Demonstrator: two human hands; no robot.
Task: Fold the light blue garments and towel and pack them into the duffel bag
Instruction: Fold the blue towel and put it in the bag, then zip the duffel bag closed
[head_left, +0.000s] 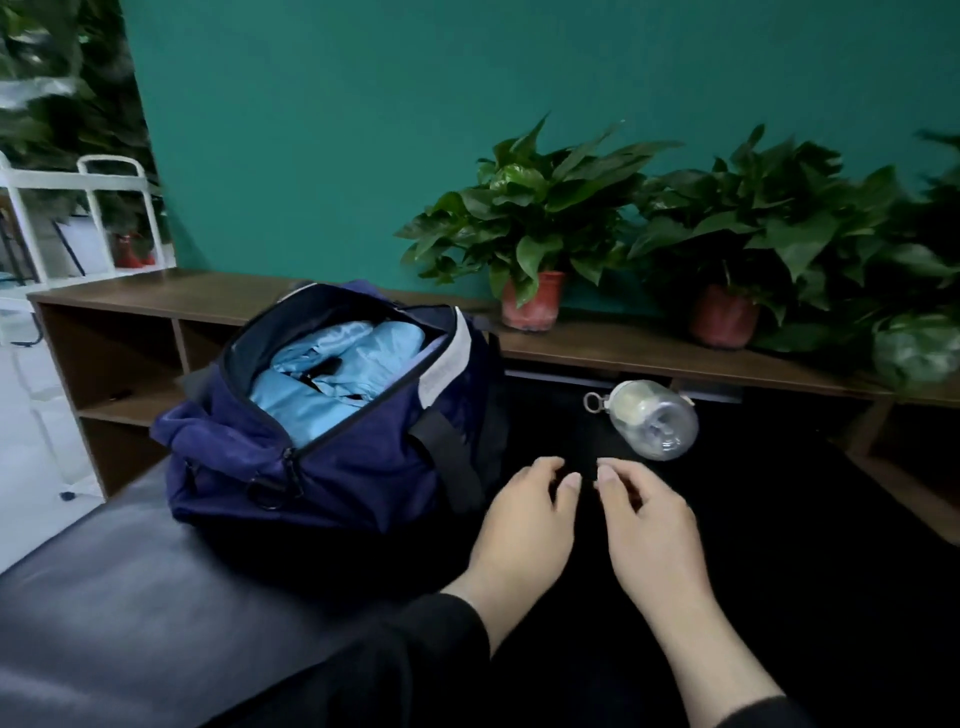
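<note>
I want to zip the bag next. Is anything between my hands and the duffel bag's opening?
Nothing visible is. The left hand and right hand hover empty beside the duffel bag; its opening is unzipped, with light blue garments inside. The bottle lies off to the right.

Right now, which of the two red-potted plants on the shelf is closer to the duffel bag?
The left potted plant, in the brighter red pot, stands just beyond the duffel bag; the other plant stands farther right.

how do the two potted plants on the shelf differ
The left plant is sharply lit, its orange-red pot in full view; the right plant is bushier and sits in shadow, its pot looking darker. The left plant stands nearer the duffel bag, the right plant beyond the clear bottle. Both stand upright on the wooden shelf.
</note>
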